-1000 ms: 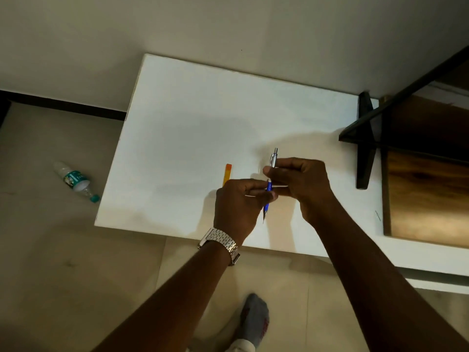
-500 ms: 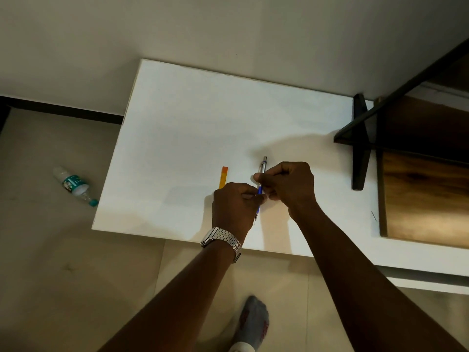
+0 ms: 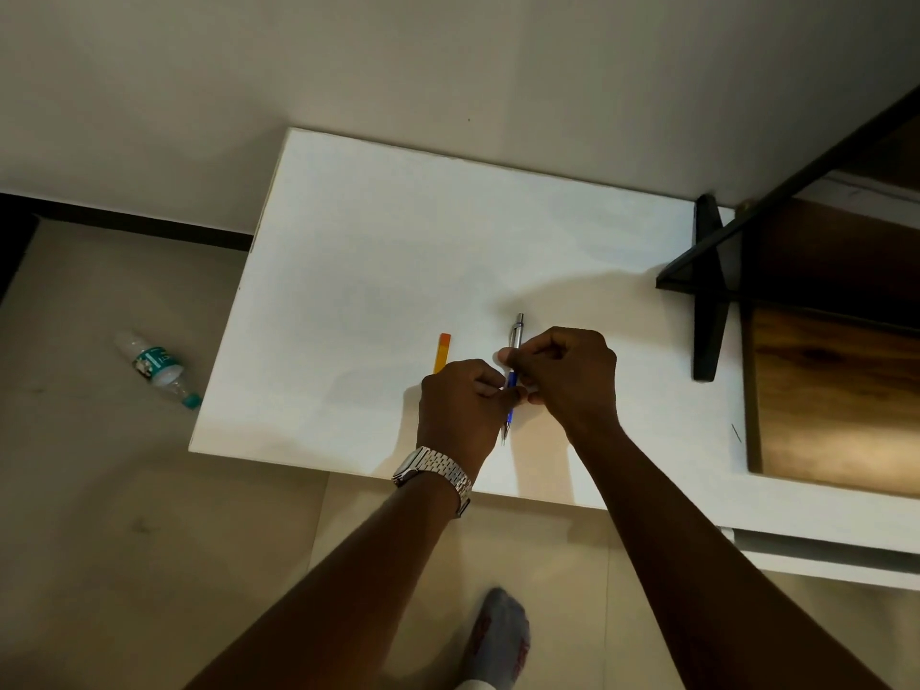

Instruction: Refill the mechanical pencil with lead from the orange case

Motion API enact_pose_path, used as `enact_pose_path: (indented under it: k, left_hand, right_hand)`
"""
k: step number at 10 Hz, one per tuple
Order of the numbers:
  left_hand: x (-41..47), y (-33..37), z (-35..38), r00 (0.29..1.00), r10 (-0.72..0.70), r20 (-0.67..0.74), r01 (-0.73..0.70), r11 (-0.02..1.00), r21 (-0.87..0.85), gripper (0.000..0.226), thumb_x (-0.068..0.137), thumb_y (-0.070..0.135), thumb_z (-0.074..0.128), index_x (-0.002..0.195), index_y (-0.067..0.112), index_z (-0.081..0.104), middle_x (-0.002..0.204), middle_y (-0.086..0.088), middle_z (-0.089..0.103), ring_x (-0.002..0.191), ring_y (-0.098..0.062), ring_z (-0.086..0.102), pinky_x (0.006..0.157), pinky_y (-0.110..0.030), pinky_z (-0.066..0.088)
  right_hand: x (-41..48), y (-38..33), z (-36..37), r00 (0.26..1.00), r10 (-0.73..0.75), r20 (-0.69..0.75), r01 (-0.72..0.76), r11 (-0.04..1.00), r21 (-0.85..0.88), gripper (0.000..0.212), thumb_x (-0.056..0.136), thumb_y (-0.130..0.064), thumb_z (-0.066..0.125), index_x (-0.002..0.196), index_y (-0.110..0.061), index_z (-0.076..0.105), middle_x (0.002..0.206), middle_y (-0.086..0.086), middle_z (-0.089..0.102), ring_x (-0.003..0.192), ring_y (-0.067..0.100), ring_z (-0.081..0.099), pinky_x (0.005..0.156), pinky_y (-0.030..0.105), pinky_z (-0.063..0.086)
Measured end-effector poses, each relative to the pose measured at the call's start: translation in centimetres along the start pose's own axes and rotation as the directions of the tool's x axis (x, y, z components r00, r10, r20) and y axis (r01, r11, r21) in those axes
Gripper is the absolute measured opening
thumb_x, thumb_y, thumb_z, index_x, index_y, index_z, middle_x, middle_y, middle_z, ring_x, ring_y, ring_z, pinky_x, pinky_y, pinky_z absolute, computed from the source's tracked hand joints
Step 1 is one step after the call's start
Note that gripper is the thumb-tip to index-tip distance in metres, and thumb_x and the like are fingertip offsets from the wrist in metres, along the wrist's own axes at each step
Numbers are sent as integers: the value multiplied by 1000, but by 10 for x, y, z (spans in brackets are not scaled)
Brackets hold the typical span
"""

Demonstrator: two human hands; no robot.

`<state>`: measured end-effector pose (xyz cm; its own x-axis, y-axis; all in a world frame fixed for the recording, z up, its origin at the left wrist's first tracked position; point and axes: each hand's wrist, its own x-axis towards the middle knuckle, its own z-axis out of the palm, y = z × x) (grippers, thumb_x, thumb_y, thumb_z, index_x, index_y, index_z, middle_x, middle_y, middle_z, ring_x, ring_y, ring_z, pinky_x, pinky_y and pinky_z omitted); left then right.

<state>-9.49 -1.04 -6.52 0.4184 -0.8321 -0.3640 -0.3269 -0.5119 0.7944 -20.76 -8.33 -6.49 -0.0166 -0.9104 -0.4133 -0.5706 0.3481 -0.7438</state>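
Note:
A mechanical pencil (image 3: 515, 336) with a silver upper half and blue lower half is held over the white table (image 3: 398, 251), tip pointing toward me. My right hand (image 3: 567, 376) pinches its middle from the right. My left hand (image 3: 460, 408), with a metal watch on the wrist, grips the blue part from the left. The orange lead case (image 3: 442, 352) lies flat on the table just left of my left hand, its near end hidden behind my knuckles.
A black-framed wooden shelf unit (image 3: 821, 341) stands on the table's right side. A plastic water bottle (image 3: 157, 366) lies on the floor to the left. My socked foot (image 3: 498, 639) shows below the table's front edge.
Both hands and the pencil stayed close together over the table; my fingers have closed in tighter around the pencil's middle. The orange case has not moved.

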Motion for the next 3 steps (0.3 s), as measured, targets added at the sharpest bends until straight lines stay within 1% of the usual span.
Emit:
enact_pose_path:
  k: [1, 2, 3]
  left_hand:
    - [-1, 4, -3, 1000, 31, -4, -31, 1000, -3, 28, 76, 36, 87, 79, 10, 78, 70, -2, 77, 60, -8, 66, 70, -26, 56]
    - [-5, 10, -14, 987, 151, -61, -153, 988, -30, 19, 85, 32, 80, 93, 15, 79, 86, 3, 80, 72, -2, 69, 79, -31, 61]
    - [-1, 19, -36, 873, 434, -223, -380, 891, 248, 37, 95, 34, 67, 129, 20, 64, 134, -2, 66, 119, -17, 63, 101, -37, 54]
  right_hand:
    - [-4, -3, -4, 999, -22, -33, 24, 999, 40, 25, 71, -35, 94, 70, -16, 78, 63, 3, 75, 62, 25, 75, 69, 54, 65]
    - [-14, -9, -10, 974, -179, -141, 181, 983, 4, 27, 83, -43, 85, 94, -19, 80, 85, -5, 79, 80, 8, 74, 85, 44, 62]
    - [-27, -21, -20, 839, -493, -232, 424, 858, -289, 48, 101, -46, 64, 142, -23, 59, 141, -1, 65, 128, 13, 62, 107, 38, 54]
